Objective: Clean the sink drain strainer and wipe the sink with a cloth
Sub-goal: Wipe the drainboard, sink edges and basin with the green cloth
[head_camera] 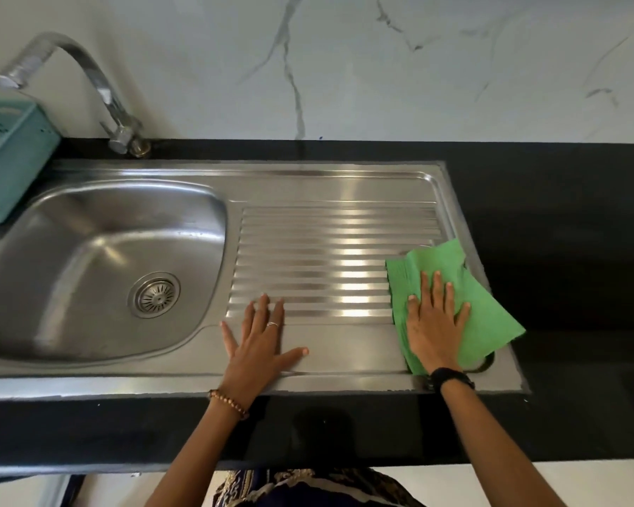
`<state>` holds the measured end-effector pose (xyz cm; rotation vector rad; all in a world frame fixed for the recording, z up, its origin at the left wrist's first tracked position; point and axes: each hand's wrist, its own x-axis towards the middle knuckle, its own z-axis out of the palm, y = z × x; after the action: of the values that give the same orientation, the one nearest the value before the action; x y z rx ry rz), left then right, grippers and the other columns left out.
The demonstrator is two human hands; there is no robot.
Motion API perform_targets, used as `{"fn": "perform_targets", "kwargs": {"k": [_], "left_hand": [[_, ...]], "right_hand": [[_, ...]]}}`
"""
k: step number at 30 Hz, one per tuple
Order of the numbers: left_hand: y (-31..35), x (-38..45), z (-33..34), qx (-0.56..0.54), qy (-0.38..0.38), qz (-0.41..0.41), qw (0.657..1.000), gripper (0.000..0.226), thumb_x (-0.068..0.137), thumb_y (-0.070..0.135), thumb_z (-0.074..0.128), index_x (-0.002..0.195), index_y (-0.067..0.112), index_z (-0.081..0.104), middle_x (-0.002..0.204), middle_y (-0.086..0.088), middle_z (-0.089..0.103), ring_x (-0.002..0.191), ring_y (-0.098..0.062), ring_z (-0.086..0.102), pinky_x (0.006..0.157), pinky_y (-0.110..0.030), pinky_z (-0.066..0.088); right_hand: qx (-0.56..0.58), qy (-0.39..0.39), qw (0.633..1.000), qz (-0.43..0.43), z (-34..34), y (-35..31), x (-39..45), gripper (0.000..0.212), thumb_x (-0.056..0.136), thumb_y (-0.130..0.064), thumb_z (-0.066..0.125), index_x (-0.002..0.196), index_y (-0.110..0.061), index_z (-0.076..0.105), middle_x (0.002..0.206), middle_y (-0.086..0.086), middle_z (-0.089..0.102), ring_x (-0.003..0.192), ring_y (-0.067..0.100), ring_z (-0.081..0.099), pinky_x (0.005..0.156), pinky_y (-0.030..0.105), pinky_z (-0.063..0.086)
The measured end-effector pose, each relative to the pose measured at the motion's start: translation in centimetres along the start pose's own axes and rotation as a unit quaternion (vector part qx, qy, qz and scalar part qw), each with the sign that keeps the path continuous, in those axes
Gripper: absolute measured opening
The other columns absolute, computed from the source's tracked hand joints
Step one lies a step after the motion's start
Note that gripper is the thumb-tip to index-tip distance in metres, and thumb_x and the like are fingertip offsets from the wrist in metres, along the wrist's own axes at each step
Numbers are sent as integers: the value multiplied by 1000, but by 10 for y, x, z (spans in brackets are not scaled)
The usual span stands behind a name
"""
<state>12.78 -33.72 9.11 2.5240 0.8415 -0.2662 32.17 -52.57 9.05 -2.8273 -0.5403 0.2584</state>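
A stainless steel sink (205, 228) has its bowl on the left and a ribbed drainboard (326, 250) on the right. The round drain strainer (154, 295) sits in the bottom of the bowl. A green cloth (484, 309) lies at the drainboard's right end. My right hand (432, 331) presses flat on the cloth with straight fingers. My left hand (260, 342) rests flat with spread fingers on the front of the drainboard, just right of the bowl.
A curved chrome tap (99, 86) stands behind the bowl. A teal plastic basket (11, 155) sits at the back left, over the sink's corner. Black countertop (564, 232) surrounds the sink, with a white marble wall behind.
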Motion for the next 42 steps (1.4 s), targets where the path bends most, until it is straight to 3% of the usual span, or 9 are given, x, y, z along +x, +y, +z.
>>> {"fn": "perform_targets", "kwargs": {"k": [6,14,18,21,25,31,36,40,42], "left_hand": [[-42,-10,-16,-32,17,-80,996,110,72,71,47,143,20,-19,155,-2,-20,143,-20,-17,111,-55,-11],[-63,-16,-31,-70,70,-24,995,113,71,61,61,135,28,-26,157,-4,-10,145,-17,1,115,-37,11],[-82,-24,-33,-136,83,17,987,119,67,49,72,135,26,-24,151,1,-19,143,-15,-6,113,-25,15],[-93,-29,-33,-177,103,31,978,123,63,50,74,137,27,-21,149,5,-18,140,-9,-13,110,-16,7],[-96,-30,-33,-168,99,46,980,123,61,55,72,137,28,-21,149,8,-17,138,0,-16,108,-7,-4],[-66,-34,-27,-155,85,42,983,119,64,54,71,134,31,-23,145,13,-21,138,-7,-10,111,-24,4],[-17,-40,-12,-148,47,66,986,97,78,47,63,139,34,-12,146,10,-28,145,-16,-2,117,-37,9],[34,-38,5,-176,20,107,978,84,83,40,60,145,32,3,145,15,-28,143,-17,13,117,-40,20],[59,-31,13,-168,10,121,978,78,86,40,56,146,31,7,145,17,-27,143,-18,13,117,-42,18]], "right_hand": [[-14,-26,997,-66,25,-70,-23,54,100,-34,20,149,-26,0,159,-1,-6,147,21,-6,116,51,-8],[-33,-55,968,-241,61,-182,-37,52,97,-34,23,148,-28,15,159,-3,6,147,23,1,117,53,-6],[-50,-86,943,-318,78,-235,-48,51,95,-34,28,145,-27,29,156,-1,21,145,26,15,114,60,8],[-77,-107,918,-373,88,-248,-56,49,96,-36,31,144,-27,30,157,-2,21,146,24,14,115,59,3],[-57,-132,900,-411,87,-236,-61,50,99,-35,19,148,-26,18,159,-7,8,147,17,-2,117,51,-9],[-5,-143,897,-418,68,-194,-54,48,101,-29,23,148,-29,14,158,-12,5,146,9,-3,118,41,-11],[8,-105,934,-342,41,-105,-37,54,100,-28,29,147,-35,4,154,-18,-3,143,5,-7,115,36,-16],[7,-81,963,-257,11,-26,-21,51,100,-24,30,147,-33,12,157,-12,11,146,9,5,118,37,-5],[10,-70,975,-210,-5,13,-15,51,100,-22,31,147,-30,15,157,-9,14,146,12,8,118,38,0]]}}
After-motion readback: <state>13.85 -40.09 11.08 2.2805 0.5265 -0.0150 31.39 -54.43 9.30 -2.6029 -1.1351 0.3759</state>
